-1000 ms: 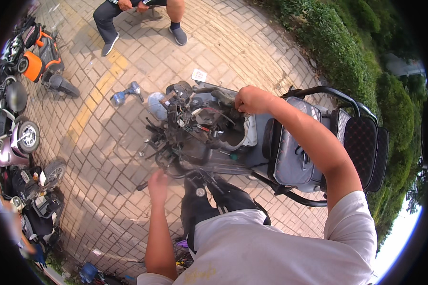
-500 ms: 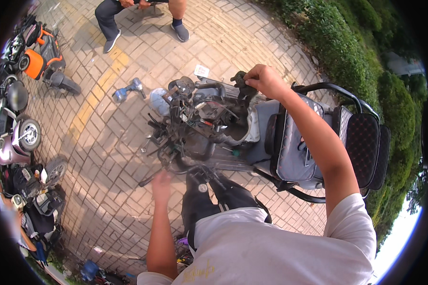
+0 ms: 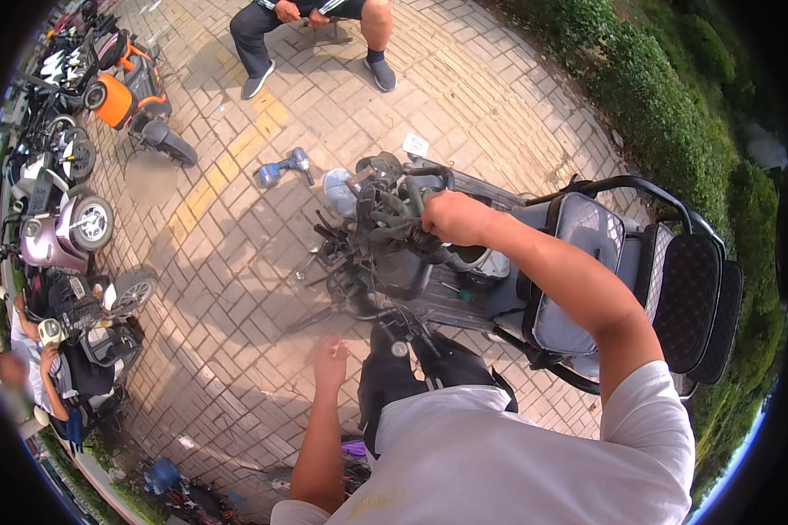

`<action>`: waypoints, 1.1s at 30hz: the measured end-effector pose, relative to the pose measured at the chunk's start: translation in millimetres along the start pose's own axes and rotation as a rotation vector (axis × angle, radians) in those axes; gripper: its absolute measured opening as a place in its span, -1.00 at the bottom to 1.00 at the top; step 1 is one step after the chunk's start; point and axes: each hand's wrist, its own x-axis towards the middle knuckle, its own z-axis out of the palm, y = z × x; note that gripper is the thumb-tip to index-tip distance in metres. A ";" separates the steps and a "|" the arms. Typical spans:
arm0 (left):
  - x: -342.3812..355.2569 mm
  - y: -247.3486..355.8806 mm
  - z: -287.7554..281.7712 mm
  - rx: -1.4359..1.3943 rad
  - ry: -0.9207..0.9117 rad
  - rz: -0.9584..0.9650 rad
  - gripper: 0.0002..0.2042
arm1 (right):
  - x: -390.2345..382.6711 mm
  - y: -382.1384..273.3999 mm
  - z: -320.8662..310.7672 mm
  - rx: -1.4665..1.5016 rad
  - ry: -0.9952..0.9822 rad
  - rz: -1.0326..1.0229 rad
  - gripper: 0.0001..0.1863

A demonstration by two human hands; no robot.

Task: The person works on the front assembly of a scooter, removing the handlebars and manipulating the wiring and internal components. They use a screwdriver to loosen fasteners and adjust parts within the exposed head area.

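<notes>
The stripped front end of a scooter stands before me, its wiring and frame parts bare. Above it, my right hand is closed on a limp, dark grey-green thing that looks like a glove or rag. The thing hangs over the exposed parts, and my hand hides part of it. My left hand is held low, left of my legs and short of the handlebar, with its fingers loosely apart and nothing in them. To the right is the scooter's grey seat.
A blue cordless power tool and a pale plastic bag lie on the paving beyond the scooter. A seated person is at the far side. Parked scooters line the left; a hedge borders the right.
My right hand has come left and nearer with the dark limp thing, from beside the scooter's front to over its exposed parts. My left hand has drawn back from beside the handlebar.
</notes>
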 end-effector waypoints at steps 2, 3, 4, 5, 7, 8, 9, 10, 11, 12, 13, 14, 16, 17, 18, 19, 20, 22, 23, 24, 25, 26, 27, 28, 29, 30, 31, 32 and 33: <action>-21.4 -20.1 -3.4 0.046 0.036 0.037 -0.70 | 5.5 0.3 -19.2 0.079 0.121 0.007 -0.84; -32.2 -26.1 -5.8 0.079 0.048 0.067 -0.70 | 4.4 -3.5 -31.3 0.172 0.215 0.024 -0.85; -42.7 -31.1 -11.5 0.118 0.065 0.075 -0.71 | 0.9 -8.9 -45.4 0.302 0.315 0.038 -0.86; -54.9 -34.2 -16.0 0.153 0.091 0.069 -0.71 | -2.2 -14.8 -58.3 0.453 0.393 0.044 -0.87; -88.7 -40.7 -23.2 0.197 0.141 -0.040 -0.72 | -6.2 -32.1 -70.5 0.695 0.456 0.000 -0.89; -106.4 -54.3 -21.1 0.218 0.163 -0.062 -0.71 | -4.9 -43.6 -72.1 0.748 0.422 -0.043 -0.89; -121.0 -63.7 -22.8 0.281 0.157 -0.040 -0.71 | -7.0 -54.8 -72.0 0.792 0.399 -0.064 -0.89; -138.8 -74.2 -20.4 0.252 0.167 -0.125 -0.71 | -7.3 -69.7 -69.2 0.844 0.386 -0.107 -0.89; -154.8 -97.8 -11.1 0.214 0.211 -0.158 -0.70 | -9.2 -85.0 -66.5 0.897 0.372 -0.137 -0.89; -171.0 -122.6 0.8 0.173 0.250 -0.196 -0.70 | -9.5 -99.0 -60.7 0.921 0.352 -0.173 -0.93; -185.5 -129.9 2.3 0.172 0.244 -0.236 -0.69 | -11.7 -112.0 -56.2 0.944 0.347 -0.198 -0.96; -201.6 -135.7 0.3 0.174 0.230 -0.274 -0.68 | -17.2 -126.4 -54.5 0.987 0.321 -0.201 -0.95; -228.3 -166.8 5.3 0.258 0.236 -0.338 -0.67 | -19.4 -140.0 -39.2 1.032 0.245 -0.264 -0.84; -237.4 -184.4 7.0 0.279 0.216 -0.364 -0.67 | -23.6 -153.5 -30.8 1.077 0.202 -0.276 -0.78; -246.3 -199.4 9.2 0.301 0.194 -0.394 -0.67 | -26.7 -163.5 -20.5 1.104 0.124 -0.223 -0.74; -254.5 -211.0 10.6 0.294 0.196 -0.403 -0.66 | -29.2 -174.2 -7.7 1.130 0.045 -0.166 -0.70; -259.5 -221.1 5.6 0.298 0.195 -0.407 -0.66 | -32.9 -185.0 8.0 1.118 0.015 -0.200 -0.66; -262.2 -231.3 -5.2 0.247 0.222 -0.430 -0.66 | -45.7 -215.8 33.3 1.099 -0.088 -0.134 -0.61; -263.7 -231.0 -10.3 0.187 0.244 -0.449 -0.67 | -49.3 -227.7 49.1 1.080 -0.149 -0.106 -0.58; -266.0 -233.4 -15.3 0.126 0.265 -0.472 -0.67 | -48.8 -239.3 66.9 1.091 -0.212 -0.070 -0.55; -267.7 -239.9 -15.6 0.063 0.289 -0.472 -0.67 | -47.7 -250.1 86.5 1.098 -0.275 -0.025 -0.52; -270.5 -248.0 -15.1 -0.001 0.314 -0.477 -0.67 | -46.0 -263.4 105.7 1.101 -0.336 0.020 -0.47; -271.0 -258.0 -11.0 -0.072 0.331 -0.482 -0.67 | -44.7 -284.7 121.1 1.077 -0.383 0.058 -0.43; -275.2 -269.8 -7.3 -0.121 0.353 -0.479 -0.67 | -40.6 -300.4 141.4 1.048 -0.417 0.096 -0.41; -281.1 -282.4 -3.0 -0.174 0.376 -0.479 -0.67 | -36.0 -321.0 159.7 1.023 -0.440 0.148 -0.40; -287.5 -295.3 2.1 -0.227 0.410 -0.480 -0.67 | -27.2 -337.4 182.7 0.996 -0.489 0.155 -0.40; -295.4 -303.3 0.3 -0.259 0.428 -0.508 -0.67 | -18.5 -357.2 202.4 0.968 -0.542 0.181 -0.40; -306.7 -308.3 -5.7 -0.283 0.449 -0.536 -0.68 | -9.9 -382.2 220.0 0.925 -0.581 0.172 -0.39; -322.7 -315.4 -7.8 -0.306 0.468 -0.571 -0.68 | -5.5 -413.1 235.0 0.905 -0.607 0.154 -0.40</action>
